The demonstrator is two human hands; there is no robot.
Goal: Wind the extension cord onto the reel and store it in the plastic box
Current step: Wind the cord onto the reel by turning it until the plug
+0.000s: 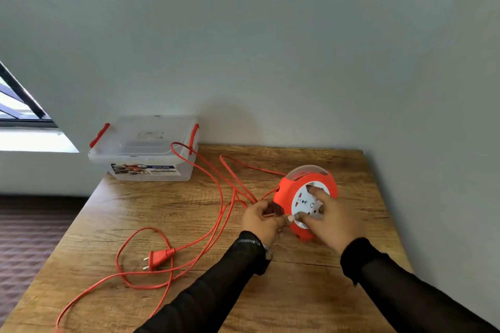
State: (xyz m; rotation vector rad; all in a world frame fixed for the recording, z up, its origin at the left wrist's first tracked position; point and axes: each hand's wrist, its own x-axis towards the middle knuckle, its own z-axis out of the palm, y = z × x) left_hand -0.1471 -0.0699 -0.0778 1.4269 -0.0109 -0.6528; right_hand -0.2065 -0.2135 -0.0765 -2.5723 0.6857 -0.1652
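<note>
A round orange reel [289,184] with a white socket face stands tilted on the wooden table [270,292] at the right. My right hand [328,217] lies over the white face with its fingers curled on it. My left hand [261,217] pinches the orange cord and a dark part at the reel's left edge. The cord [216,222] runs in long loose loops across the table toward the box and off the front edge. Its orange two-pin plug [159,258] lies flat at the front left. The clear plastic box [143,147] with red clips sits lidded at the back left corner.
A grey wall runs behind and to the right of the table. A window [19,108] and sill are at the left. Dark patterned floor [27,238] lies left of the table. One cord loop rests against the box's right end.
</note>
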